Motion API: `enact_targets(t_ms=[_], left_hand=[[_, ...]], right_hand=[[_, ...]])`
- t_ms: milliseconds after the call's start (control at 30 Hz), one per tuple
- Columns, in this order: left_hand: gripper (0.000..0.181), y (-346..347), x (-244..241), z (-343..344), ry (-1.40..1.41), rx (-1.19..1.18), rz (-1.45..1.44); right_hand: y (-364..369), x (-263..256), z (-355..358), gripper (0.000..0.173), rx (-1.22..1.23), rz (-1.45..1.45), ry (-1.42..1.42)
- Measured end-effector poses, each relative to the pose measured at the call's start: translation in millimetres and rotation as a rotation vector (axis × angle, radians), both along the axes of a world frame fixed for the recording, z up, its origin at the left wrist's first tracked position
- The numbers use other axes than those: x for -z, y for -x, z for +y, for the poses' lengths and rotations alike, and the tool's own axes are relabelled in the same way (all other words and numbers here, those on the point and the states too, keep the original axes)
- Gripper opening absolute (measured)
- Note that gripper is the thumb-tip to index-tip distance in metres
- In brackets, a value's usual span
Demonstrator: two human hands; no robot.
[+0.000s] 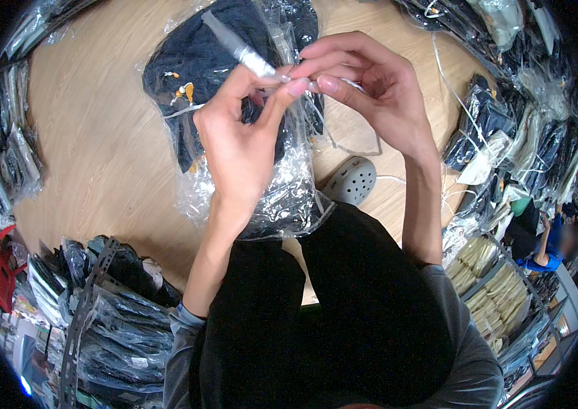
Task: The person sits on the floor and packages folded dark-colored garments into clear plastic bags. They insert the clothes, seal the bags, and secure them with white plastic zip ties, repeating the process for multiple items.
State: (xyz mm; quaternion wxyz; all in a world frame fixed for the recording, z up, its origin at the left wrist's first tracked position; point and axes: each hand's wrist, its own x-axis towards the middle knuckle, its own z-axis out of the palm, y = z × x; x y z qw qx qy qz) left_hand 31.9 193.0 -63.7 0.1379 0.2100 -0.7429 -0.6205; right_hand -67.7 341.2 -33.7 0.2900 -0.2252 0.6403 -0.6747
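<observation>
My left hand [240, 128] pinches a narrow whitish strip [240, 51], apparently plastic and blurred, which juts up and left from the fingers. My right hand [381, 87] meets it fingertip to fingertip, thumb and index closed on a thin white cord [353, 83]. Exactly how strip and cord join is hidden by the fingers. Beneath both hands, dark garments [181, 61] in clear plastic bags lie on the floor and against my knees. Small orange and white tags [185, 92] show on the dark fabric. A shiny clear bag [289, 199] reaches my lap.
A grey perforated clog [353, 179] rests on the wood-look floor [89, 128]. Bagged clothes are heaped at left and right [478, 117]. A perforated metal shelf post [84, 317] stands at lower left beside stacked bagged garments [125, 337]. Another person in blue [549, 250] is at far right.
</observation>
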Motion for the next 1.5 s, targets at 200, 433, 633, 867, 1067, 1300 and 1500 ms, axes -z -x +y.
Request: enact_targets(t_ms=[200, 433, 633, 867, 1067, 1300, 1500], left_hand=[[0.008, 0, -2, 4, -0.119, -0.02, 0.055], [0.008, -7, 1, -5, -0.218, -0.054, 0.087], [0.008, -7, -1, -2, -0.254, -0.04, 0.035], [0.007, -5, -3, -7, -0.204, -0.062, 0.057], [0.009, 3, -5, -8, -0.135, -0.038, 0.06], [0.01, 6, -4, -4, -0.143, -0.03, 0.08], [0.01, 6, 1, -6, -0.129, -0.028, 0.092]], right_hand=[[8, -15, 4, 0.025, 0.011, -0.015, -0.188], [37, -8, 39, 0.017, 0.174, 0.275, -0.27], [11, 37, 3, 0.016, 0.051, 0.522, -0.33], [-3, 34, 12, 0.02, -0.155, 0.411, -0.253], [-18, 20, 19, 0.033, -0.034, 0.238, -0.192], [-8, 20, 24, 0.023, -0.076, 0.433, -0.275], [2, 25, 41, 0.01, -0.065, 0.685, -0.345]])
